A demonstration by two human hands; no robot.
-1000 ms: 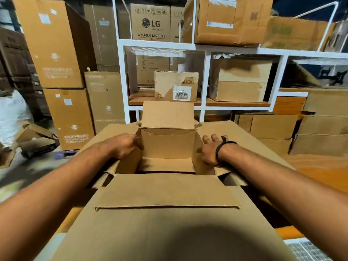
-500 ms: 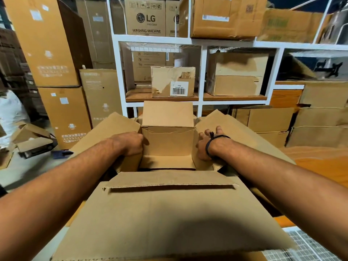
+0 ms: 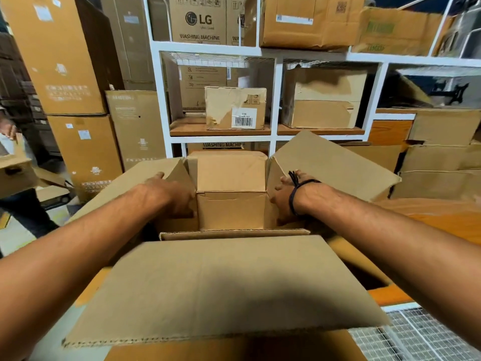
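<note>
An open brown cardboard box (image 3: 230, 212) stands in front of me with all its flaps spread. Its near flap (image 3: 223, 290) lies flat toward me and the far flap (image 3: 230, 170) stands up. My left hand (image 3: 170, 195) grips the left wall of the box at the base of the left flap (image 3: 130, 183). My right hand (image 3: 289, 199), with a dark band at the wrist, grips the right wall below the raised right flap (image 3: 335, 165). The inside of the box is mostly hidden by the near flap.
A white shelf rack (image 3: 277, 100) behind holds a small labelled box (image 3: 235, 108) and other cartons. Tall cartons (image 3: 59, 56) stand at left. A person (image 3: 15, 162) carries a box at far left. An orange surface (image 3: 442, 220) and wire grid (image 3: 416, 337) lie at right.
Both side flaps have risen from lying flat to tilting upward, and my hands have shifted with them along the box walls. A person has come into view at the far left.
</note>
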